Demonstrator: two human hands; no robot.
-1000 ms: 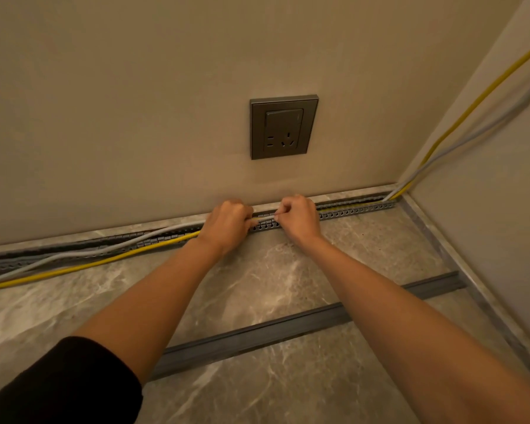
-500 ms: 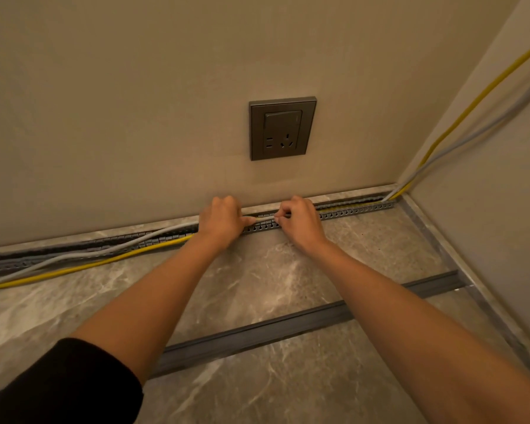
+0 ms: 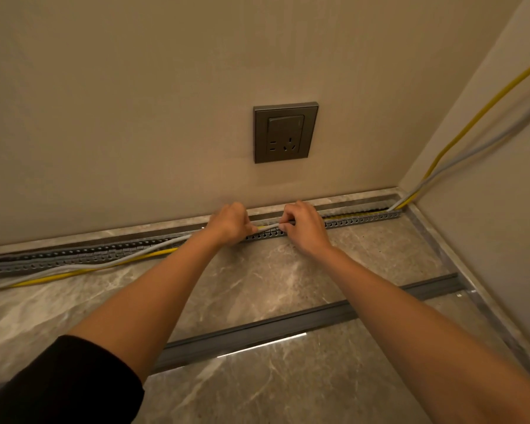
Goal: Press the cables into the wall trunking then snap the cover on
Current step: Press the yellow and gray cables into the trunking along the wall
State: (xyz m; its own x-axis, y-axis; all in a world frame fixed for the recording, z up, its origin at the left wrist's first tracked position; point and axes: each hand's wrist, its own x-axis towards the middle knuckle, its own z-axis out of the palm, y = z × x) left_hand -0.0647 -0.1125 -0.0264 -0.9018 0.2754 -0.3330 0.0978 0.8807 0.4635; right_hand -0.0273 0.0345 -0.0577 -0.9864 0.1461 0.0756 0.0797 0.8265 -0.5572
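Caution: left of centre frame, the grey cable (image 3: 270, 230) and yellow cable (image 3: 74, 273) lie outside the trunking (image 3: 364, 222) on the floor. If you release pressure, the seated run will likely spring out, and the cover (image 3: 257, 330), lying lower centre, will not snap on. Your left hand (image 3: 230, 223) is curled over the grey cable; your right hand (image 3: 303, 228) pinches it at the slotted edge.

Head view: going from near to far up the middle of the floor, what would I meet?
Grey cover strip on the floor → left hand and right hand gripping the grey cable over the slotted trunking → wall socket.
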